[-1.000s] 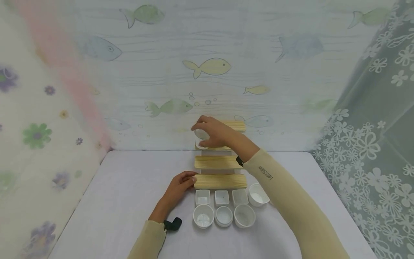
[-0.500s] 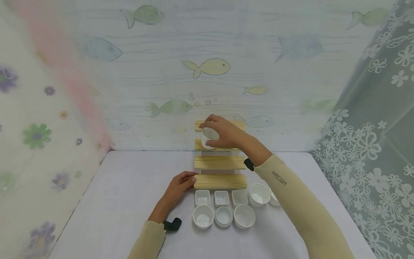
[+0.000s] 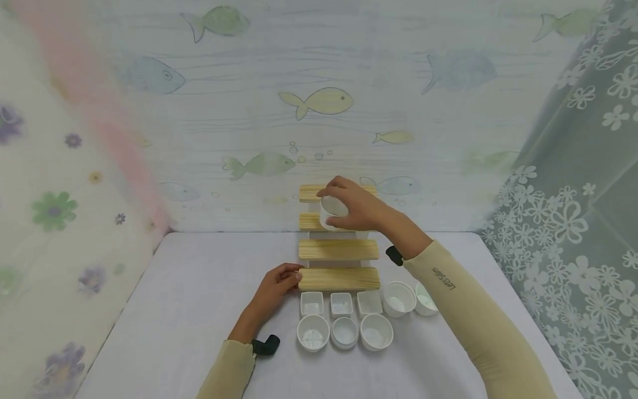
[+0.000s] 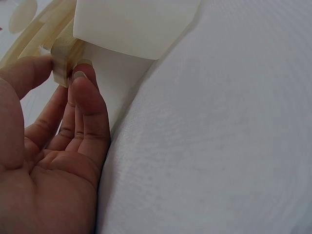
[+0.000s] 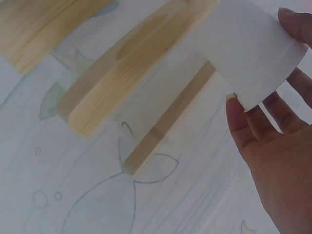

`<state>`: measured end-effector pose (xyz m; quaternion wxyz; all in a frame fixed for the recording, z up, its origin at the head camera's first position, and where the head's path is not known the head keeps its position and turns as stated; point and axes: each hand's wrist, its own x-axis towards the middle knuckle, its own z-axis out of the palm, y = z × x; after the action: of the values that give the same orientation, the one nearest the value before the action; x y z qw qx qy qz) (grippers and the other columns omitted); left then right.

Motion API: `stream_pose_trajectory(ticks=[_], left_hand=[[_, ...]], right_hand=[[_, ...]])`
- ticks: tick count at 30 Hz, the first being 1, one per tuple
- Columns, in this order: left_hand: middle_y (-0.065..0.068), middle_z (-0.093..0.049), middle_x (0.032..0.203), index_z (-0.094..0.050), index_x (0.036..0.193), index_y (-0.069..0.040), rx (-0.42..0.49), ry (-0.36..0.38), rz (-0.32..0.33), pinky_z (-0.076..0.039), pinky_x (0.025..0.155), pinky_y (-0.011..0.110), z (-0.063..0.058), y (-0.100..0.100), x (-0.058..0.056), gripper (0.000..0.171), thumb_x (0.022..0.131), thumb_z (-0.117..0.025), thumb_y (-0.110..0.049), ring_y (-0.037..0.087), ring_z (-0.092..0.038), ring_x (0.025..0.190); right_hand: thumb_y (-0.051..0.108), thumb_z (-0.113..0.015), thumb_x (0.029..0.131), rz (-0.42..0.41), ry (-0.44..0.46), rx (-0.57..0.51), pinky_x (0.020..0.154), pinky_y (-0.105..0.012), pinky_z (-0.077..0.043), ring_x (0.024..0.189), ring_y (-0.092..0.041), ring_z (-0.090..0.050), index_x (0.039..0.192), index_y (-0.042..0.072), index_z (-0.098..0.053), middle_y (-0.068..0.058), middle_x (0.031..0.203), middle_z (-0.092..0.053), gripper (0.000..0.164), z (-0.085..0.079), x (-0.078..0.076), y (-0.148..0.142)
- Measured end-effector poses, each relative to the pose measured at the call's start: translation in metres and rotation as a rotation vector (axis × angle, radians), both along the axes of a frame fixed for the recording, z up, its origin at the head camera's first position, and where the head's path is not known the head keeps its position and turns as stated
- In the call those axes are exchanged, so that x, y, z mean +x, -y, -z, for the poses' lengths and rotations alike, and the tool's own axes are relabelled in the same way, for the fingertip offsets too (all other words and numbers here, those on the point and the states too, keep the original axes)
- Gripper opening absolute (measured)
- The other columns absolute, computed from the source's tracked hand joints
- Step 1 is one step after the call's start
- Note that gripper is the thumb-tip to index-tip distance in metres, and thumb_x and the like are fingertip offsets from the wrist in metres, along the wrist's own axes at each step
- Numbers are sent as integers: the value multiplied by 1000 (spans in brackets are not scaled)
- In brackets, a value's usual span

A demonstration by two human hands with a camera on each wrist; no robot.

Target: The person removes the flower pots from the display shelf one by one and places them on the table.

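Observation:
A tiered stand with pale wooden shelves [image 3: 339, 250] and white side panels [image 4: 131, 27] stands in the middle of the table. My left hand [image 3: 274, 287] pinches the left end of its lowest shelf [image 3: 339, 279]; in the left wrist view the thumb and fingers meet around the wooden edge [image 4: 62, 56]. Up by the second shelf from the top [image 3: 309, 221], my right hand [image 3: 361, 208] grips a white round cup [image 3: 329, 213] by its rim. Seen from the right wrist, the cup [image 5: 248, 53] is between thumb and fingers. Whether its base touches the shelf, I cannot tell.
In front of the stand sit three small square white dishes [image 3: 341, 304] and a row of round white bowls [image 3: 313, 333]. Two more round bowls [image 3: 399, 299] stand to the right, one partly behind the right sleeve [image 3: 473, 310]. A fish-patterned curtain [image 3: 319, 127] hangs behind.
My right hand has carried the white cup rightward along the second shelf from the top. The rightmost bowl has come out from behind the sleeve. My left hand stays on the lowest shelf.

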<state>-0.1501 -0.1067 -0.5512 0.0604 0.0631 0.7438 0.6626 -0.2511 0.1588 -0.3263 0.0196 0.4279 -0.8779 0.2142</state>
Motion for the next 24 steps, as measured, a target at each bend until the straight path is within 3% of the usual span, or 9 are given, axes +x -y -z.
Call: stream_pose_trajectory(ticks=[24], left_hand=[[8,-74,110,-68,133,-5,0,0,-10,-57,80,27,-1,-1,2,33,105,-70,-23,16,-68,94]], right_hand=[[20,-81,94,27,-17,-52,111,-52,-45,127,-30,-51,146,8,-60,-11,135,-54,57,12,9,-45]])
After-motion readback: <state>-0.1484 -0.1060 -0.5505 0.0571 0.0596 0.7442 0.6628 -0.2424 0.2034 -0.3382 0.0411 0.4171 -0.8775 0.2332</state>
